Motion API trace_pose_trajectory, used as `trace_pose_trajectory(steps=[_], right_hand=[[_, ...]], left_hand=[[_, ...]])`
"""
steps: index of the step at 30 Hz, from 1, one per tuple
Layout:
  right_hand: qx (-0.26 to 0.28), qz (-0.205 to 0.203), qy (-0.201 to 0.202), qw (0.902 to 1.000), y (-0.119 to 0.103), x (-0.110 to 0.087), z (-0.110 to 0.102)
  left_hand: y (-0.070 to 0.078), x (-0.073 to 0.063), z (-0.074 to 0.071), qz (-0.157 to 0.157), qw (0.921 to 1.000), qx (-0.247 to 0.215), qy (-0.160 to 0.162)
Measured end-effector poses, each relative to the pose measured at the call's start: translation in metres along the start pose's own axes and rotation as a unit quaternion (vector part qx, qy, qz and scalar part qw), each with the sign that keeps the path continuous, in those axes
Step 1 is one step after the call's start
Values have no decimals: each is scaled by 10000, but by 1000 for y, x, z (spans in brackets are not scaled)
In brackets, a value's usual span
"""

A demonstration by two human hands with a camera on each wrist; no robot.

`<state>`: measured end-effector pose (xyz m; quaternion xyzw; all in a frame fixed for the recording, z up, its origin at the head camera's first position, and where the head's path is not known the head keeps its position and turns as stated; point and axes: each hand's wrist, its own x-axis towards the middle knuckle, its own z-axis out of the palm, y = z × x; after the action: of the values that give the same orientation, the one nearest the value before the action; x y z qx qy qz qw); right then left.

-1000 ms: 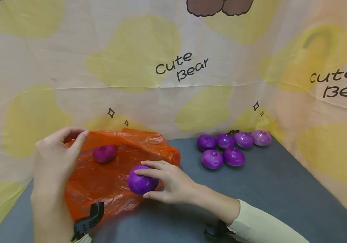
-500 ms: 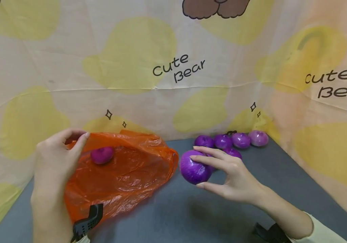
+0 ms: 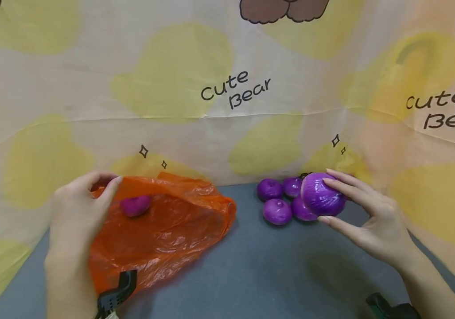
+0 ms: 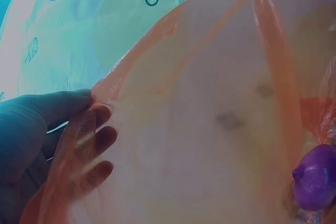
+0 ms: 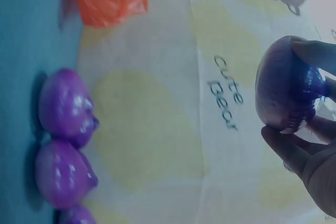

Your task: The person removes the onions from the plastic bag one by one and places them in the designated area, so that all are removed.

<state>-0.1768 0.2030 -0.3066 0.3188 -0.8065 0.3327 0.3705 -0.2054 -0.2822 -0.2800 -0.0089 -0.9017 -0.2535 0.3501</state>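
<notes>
My left hand [image 3: 76,217] pinches the upper left edge of an orange plastic bag [image 3: 159,248] between thumb and fingers. The bag's mouth is spread, and one purple onion [image 3: 134,206] lies inside it. Through the thin film, the left fingers [image 4: 102,140] show in the left wrist view. On the right side, my right hand [image 3: 379,221] grips a shiny purple onion [image 3: 322,195] by thumb and fingertips. That onion appears raised off the table in the right wrist view. It partly hides the loose purple onions [image 3: 277,212] grouped behind it.
A grey table [image 3: 251,266] runs back to a hanging cloth [image 3: 251,66] printed with yellow patches and lettering. The cloth also closes off the right side. A black strap mount [image 3: 117,292] sits on the left wrist, another [image 3: 390,308] by the right.
My right hand has carried its onion rightward, from in front of the bag's opening to over the loose onions. The left hand stays at the bag's edge.
</notes>
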Motion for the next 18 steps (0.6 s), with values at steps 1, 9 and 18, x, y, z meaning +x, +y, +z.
trace_pose_trajectory(steps=[1, 9, 18], right_hand=[[-35, 12, 46, 10000, 3, 1, -3], [-367, 246, 288, 9986, 22, 6, -18], [-1378, 748, -134, 9875, 54, -3, -13]], left_hand=[[0, 0, 0, -57, 10000, 19, -31], [-2, 0, -3, -32, 10000, 35, 26], [-2, -1, -4, -29, 10000, 63, 15]])
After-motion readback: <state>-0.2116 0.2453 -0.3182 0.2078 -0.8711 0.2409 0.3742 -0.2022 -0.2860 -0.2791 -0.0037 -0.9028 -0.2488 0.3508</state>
